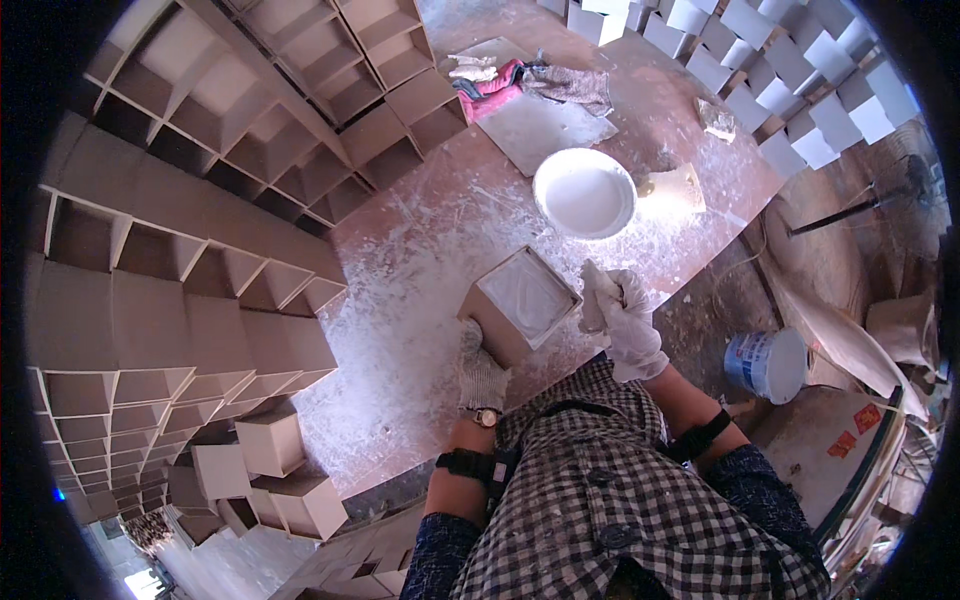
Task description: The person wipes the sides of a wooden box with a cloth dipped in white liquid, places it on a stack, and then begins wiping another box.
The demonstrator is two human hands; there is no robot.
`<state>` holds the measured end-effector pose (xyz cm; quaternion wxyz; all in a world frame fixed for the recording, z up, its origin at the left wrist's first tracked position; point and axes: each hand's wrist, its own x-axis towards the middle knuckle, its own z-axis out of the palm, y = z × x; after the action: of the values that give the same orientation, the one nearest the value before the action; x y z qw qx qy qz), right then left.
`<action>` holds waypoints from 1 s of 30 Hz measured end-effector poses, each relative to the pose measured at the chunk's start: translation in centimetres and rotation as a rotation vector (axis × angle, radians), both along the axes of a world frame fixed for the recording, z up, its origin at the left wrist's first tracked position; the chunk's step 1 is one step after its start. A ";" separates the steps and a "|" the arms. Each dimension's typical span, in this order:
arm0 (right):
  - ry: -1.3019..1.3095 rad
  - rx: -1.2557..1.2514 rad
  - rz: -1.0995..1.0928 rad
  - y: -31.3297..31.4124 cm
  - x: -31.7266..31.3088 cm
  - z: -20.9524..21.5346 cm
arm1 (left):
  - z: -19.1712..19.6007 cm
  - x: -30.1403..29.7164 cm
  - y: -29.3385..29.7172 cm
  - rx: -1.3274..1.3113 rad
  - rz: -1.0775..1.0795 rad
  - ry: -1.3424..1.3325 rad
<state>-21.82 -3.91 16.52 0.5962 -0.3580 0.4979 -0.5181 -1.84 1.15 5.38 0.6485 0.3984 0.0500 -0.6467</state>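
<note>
A square cardboard box (500,312) sits tilted on the worktable in front of me, its inner face smeared with wet white paste. My left hand (478,362), in a knitted glove, grips its lower left side, fingers partly hidden against the cardboard. Just right of the box is my right hand (626,318), in a thin white glove, closed with its fingers bunched. A greyish lump shows at those fingertips, too unclear to name. Beyond the box stands a round white basin (585,193) of white liquid or paste.
Stacked open boxes (150,310) wall the left side; more pale boxes (770,60) stand at the far right. The powder-streaked tabletop (390,400) bears pink and grey cloths (520,88) on a board. A white bucket (765,366) stands below the table's right edge.
</note>
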 end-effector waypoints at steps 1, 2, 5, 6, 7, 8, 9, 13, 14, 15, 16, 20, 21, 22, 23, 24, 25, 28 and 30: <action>-0.040 -0.045 0.043 0.1 -0.5 0.2 | 0.0 -0.1 0.0 0.010 0.010 -0.004; -0.079 -0.090 0.088 0.1 -0.7 0.5 | -0.1 -0.1 0.2 0.019 0.021 -0.007; 0.012 0.133 0.101 -0.5 0.5 3.6 | 1.4 0.2 0.8 -0.057 -0.028 -0.031; 0.014 0.122 0.101 -1.0 0.4 3.2 | 1.4 0.2 0.9 -0.067 -0.027 -0.029; 0.068 0.051 0.123 -1.9 0.4 2.1 | 1.3 0.3 1.0 -0.067 -0.054 -0.007; 0.119 -0.017 0.139 -2.7 0.4 1.6 | 2.4 0.1 0.9 -0.064 -0.089 0.012; 0.116 -0.023 0.135 -3.3 0.5 1.3 | 3.4 -0.1 0.7 -0.069 -0.091 0.009; -0.166 0.011 0.336 -5.7 2.3 -0.5 | 2.5 -0.1 1.2 -0.040 -0.071 0.001; -0.239 -0.005 0.365 -6.4 2.7 -1.0 | 1.2 0.0 1.1 -0.087 -0.065 0.019; -0.241 -0.007 0.368 -7.1 3.6 -0.7 | 1.2 -0.1 0.8 -0.089 -0.063 0.017; 0.036 0.068 0.300 -7.5 4.9 -0.1 | 1.3 -0.2 0.7 -0.119 -0.091 0.017; 0.216 -0.032 0.330 -7.5 5.8 -1.5 | 4.1 -0.7 0.5 -0.096 -0.133 -0.015; 0.218 -0.032 0.335 -7.5 6.0 -0.9 | 4.2 -0.7 0.5 -0.096 -0.128 -0.013; 0.408 -0.027 0.469 -7.5 6.2 0.9 | 4.3 -0.7 0.5 -0.117 -0.138 0.034; 0.599 -0.023 0.602 -7.4 6.4 2.4 | 4.2 -0.6 0.5 -0.139 -0.149 0.081; 0.599 -0.025 0.610 -7.0 6.7 3.5 | 3.7 -0.5 0.6 -0.139 -0.141 0.081; 0.564 -0.076 0.731 -6.6 6.9 4.5 | 2.9 -0.2 0.7 -0.200 -0.156 0.097; 0.488 -0.197 0.838 -7.0 5.0 5.7 | 3.8 -0.3 0.5 -0.222 -0.158 0.042; 0.444 -0.258 0.661 -9.4 1.5 -0.5 | 4.5 -0.9 -0.2 -0.192 -0.167 -0.025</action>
<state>-20.37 -13.31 15.99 0.5589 -0.6732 0.4036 -0.2674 -2.72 0.98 9.90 0.6281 0.3453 -0.0536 -0.6952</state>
